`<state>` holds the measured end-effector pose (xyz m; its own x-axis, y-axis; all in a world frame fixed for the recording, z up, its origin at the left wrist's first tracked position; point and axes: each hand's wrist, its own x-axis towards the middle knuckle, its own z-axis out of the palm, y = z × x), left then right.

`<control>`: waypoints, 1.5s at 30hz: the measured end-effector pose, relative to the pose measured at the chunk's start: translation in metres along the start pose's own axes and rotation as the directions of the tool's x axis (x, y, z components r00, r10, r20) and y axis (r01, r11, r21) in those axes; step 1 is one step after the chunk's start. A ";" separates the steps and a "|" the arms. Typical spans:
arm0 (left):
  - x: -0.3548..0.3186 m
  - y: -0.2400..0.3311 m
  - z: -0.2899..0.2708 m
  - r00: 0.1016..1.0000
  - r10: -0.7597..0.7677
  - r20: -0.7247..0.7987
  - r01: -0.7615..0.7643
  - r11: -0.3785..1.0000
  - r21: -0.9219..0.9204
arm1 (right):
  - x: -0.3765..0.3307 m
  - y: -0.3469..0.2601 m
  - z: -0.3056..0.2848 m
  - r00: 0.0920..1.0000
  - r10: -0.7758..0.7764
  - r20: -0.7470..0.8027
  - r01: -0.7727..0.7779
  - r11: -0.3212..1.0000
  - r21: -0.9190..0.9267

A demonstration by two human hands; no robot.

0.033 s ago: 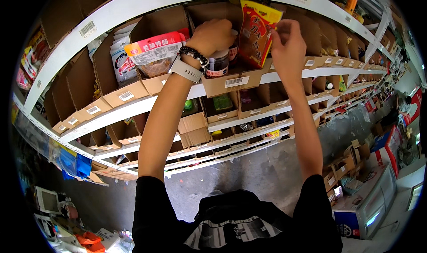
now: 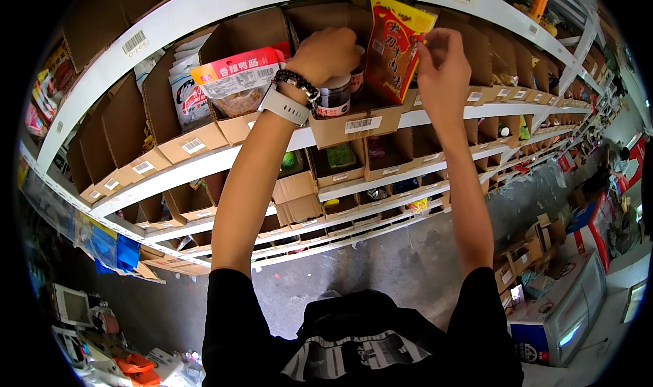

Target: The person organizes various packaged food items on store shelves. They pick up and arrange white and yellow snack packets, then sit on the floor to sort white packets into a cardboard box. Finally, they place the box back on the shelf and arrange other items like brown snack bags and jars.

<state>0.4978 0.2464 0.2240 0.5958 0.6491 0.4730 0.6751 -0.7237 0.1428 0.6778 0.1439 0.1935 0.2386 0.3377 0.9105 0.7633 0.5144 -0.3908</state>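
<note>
My right hand pinches the upper right edge of a red and yellow snack packet, which stands tilted in an open cardboard bin. Over the left part of the same bin, my left hand reaches in with its fingers curled downward. Its fingertips are hidden, so what they grip cannot be made out. Just below that hand stands a dark jar with a pale lid. Another jar is partly visible beside it. A grey watch band and dark beads circle my left wrist.
Left of the bin, a red and clear food pouch and white bags fill neighbouring bins. A white shelf beam crosses above. Lower shelves hold more bins. Large boxes stand on the floor at right.
The top of the snack packet has shifted slightly to the right, along with the fingers of my right hand. My left hand stays in nearly the same place.
</note>
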 end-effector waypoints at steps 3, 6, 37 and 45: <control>0.000 0.009 -0.010 0.999 -0.040 0.021 0.041 0.999 -0.006 | 0.004 0.001 -0.004 0.999 -0.014 -0.035 0.018 0.994 0.112; 0.001 0.006 -0.008 0.997 -0.054 -0.053 0.048 0.994 -0.101 | 0.012 -0.004 -0.013 0.998 0.023 -0.051 -0.012 0.981 0.196; -0.003 -0.012 -0.012 0.899 -0.013 -0.439 -0.159 0.922 -0.353 | 0.014 0.015 0.015 0.993 0.020 0.120 -0.054 0.956 0.290; -0.011 -0.010 -0.006 0.889 0.040 -0.457 -0.186 0.942 -0.279 | 0.001 0.013 0.008 0.933 0.158 0.322 -0.178 0.984 0.031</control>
<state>0.4819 0.2457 0.2225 0.3580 0.4408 0.8231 0.4035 -0.8680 0.2894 0.6831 0.1578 0.1886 0.1501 0.6507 0.7444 0.6899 0.4704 -0.5503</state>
